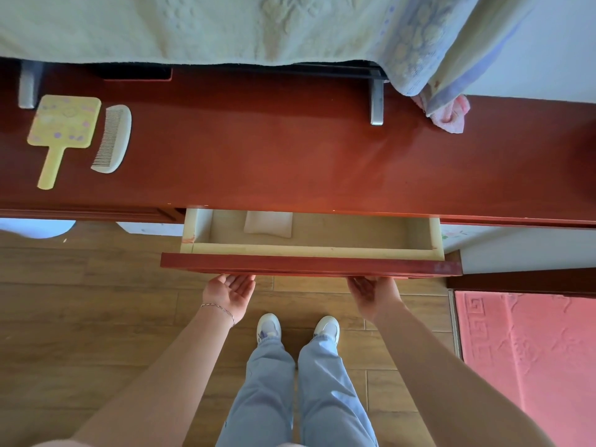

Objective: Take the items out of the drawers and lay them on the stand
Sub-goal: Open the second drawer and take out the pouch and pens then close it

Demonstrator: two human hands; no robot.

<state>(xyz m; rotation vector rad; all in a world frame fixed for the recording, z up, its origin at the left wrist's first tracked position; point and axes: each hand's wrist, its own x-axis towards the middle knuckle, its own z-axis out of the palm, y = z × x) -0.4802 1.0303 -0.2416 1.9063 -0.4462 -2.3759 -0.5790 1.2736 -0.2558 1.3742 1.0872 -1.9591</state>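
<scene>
Drawer: one, partly open; rear hidden under bench. One white packet inside. Left hand, right hand: fingertips hidden under front, grip unclear. Bench: one mirror, one comb.

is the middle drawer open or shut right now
Partly open. The drawer is pulled out from the stand, its inside showing with a white item in it.

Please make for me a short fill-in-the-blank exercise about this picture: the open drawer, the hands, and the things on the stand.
1. The flat white packet lies inside the open ____.
2. The white comb lies on the red-brown wooden stand, right beside the yellow hand ____.
3. The left hand and right hand reach under the drawer's ____ panel, palms up.

Missing words: drawer; mirror; front
</scene>
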